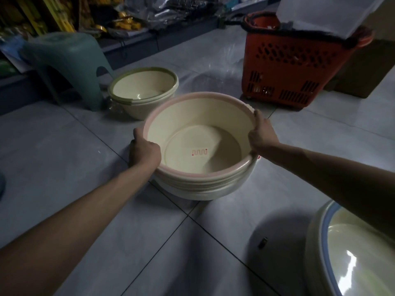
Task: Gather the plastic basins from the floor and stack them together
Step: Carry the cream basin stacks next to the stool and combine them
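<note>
Both hands grip opposite rims of the pink-rimmed basin stack (201,146) on the floor in the middle: left hand (145,149) curled over the near-left edge, right hand (260,133) over the right. Lifting unevenly could tilt the nested basins so that they slip apart. A green-rimmed stack (143,90) waits farther left.

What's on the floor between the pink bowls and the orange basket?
Nothing: the head view shows only bare floor tiles between the pink-rimmed basin stack and the orange basket.
</note>
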`<act>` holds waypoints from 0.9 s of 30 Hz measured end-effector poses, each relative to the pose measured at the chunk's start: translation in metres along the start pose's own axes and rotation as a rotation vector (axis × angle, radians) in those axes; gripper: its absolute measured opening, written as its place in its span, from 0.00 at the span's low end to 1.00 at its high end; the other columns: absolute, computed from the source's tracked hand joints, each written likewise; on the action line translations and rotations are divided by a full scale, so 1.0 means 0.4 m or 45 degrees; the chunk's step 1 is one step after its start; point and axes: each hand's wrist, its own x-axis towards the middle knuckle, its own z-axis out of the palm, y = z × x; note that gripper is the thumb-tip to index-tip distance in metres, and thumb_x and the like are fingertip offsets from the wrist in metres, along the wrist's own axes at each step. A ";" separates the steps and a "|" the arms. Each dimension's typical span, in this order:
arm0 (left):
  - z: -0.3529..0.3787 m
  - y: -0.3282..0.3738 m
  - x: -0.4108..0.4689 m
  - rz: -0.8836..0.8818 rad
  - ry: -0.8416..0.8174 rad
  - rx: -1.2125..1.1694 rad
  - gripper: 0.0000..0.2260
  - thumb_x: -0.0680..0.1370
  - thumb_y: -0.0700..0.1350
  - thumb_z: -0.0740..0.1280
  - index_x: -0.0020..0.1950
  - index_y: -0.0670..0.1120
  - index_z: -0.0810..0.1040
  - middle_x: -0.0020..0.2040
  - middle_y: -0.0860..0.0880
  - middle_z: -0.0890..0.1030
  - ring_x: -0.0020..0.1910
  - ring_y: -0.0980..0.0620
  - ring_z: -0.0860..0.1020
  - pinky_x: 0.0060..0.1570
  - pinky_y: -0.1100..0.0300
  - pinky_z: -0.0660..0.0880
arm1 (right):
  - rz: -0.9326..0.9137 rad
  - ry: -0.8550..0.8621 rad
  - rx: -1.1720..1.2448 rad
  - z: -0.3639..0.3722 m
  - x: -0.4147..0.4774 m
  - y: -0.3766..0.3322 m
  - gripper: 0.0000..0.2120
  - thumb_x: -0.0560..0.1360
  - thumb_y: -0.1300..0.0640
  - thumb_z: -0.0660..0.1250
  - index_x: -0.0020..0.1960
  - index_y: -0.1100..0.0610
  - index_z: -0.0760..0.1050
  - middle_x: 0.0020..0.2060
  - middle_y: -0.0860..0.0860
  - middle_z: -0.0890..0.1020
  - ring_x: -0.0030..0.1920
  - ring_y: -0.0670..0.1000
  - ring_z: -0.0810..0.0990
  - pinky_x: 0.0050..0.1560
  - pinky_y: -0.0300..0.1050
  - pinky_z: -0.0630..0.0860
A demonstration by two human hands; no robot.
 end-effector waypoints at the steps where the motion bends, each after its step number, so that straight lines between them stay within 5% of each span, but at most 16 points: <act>1: 0.001 -0.002 -0.001 0.008 0.002 0.000 0.24 0.78 0.39 0.53 0.74 0.51 0.61 0.69 0.40 0.75 0.62 0.34 0.76 0.60 0.41 0.75 | -0.002 -0.009 -0.013 -0.002 -0.002 -0.003 0.32 0.74 0.67 0.56 0.76 0.50 0.59 0.65 0.57 0.69 0.54 0.57 0.74 0.55 0.58 0.79; 6: -0.025 0.008 -0.003 0.011 -0.100 0.037 0.23 0.81 0.39 0.54 0.77 0.51 0.58 0.70 0.38 0.71 0.62 0.35 0.75 0.59 0.44 0.75 | 0.011 -0.011 -0.131 -0.007 -0.032 -0.028 0.32 0.74 0.59 0.58 0.76 0.47 0.55 0.65 0.58 0.69 0.57 0.62 0.75 0.56 0.64 0.78; 11: -0.081 -0.010 -0.056 0.073 -0.237 0.059 0.32 0.78 0.47 0.63 0.79 0.54 0.53 0.70 0.40 0.69 0.64 0.36 0.72 0.62 0.44 0.73 | 0.038 0.024 -0.301 -0.017 -0.068 -0.046 0.36 0.75 0.55 0.63 0.78 0.50 0.49 0.67 0.60 0.65 0.68 0.64 0.64 0.63 0.63 0.73; 15: -0.077 -0.059 -0.143 0.164 -0.156 -0.217 0.33 0.76 0.50 0.67 0.79 0.52 0.59 0.72 0.44 0.70 0.68 0.41 0.72 0.63 0.47 0.72 | -0.043 0.051 -0.016 0.018 -0.132 -0.024 0.40 0.75 0.53 0.66 0.80 0.51 0.47 0.71 0.56 0.62 0.67 0.59 0.68 0.65 0.57 0.73; 19: -0.047 -0.078 -0.200 0.066 -0.157 -0.308 0.31 0.81 0.55 0.64 0.81 0.52 0.57 0.75 0.45 0.69 0.70 0.43 0.70 0.58 0.53 0.67 | 0.057 0.072 0.323 0.024 -0.150 -0.001 0.36 0.74 0.63 0.62 0.77 0.46 0.54 0.68 0.55 0.67 0.60 0.58 0.75 0.58 0.59 0.80; 23: -0.046 -0.057 -0.205 0.098 -0.098 -0.205 0.32 0.83 0.58 0.58 0.84 0.48 0.52 0.80 0.44 0.62 0.76 0.42 0.65 0.68 0.49 0.65 | 0.006 0.134 0.395 0.022 -0.156 -0.002 0.33 0.72 0.63 0.60 0.74 0.48 0.58 0.64 0.55 0.73 0.58 0.57 0.76 0.52 0.54 0.79; 27: -0.053 -0.066 -0.201 0.160 -0.077 -0.319 0.26 0.83 0.58 0.58 0.79 0.50 0.63 0.72 0.44 0.70 0.68 0.43 0.72 0.59 0.51 0.71 | 0.089 0.053 0.266 0.015 -0.150 -0.016 0.36 0.72 0.63 0.63 0.76 0.47 0.54 0.66 0.56 0.70 0.61 0.59 0.75 0.58 0.59 0.80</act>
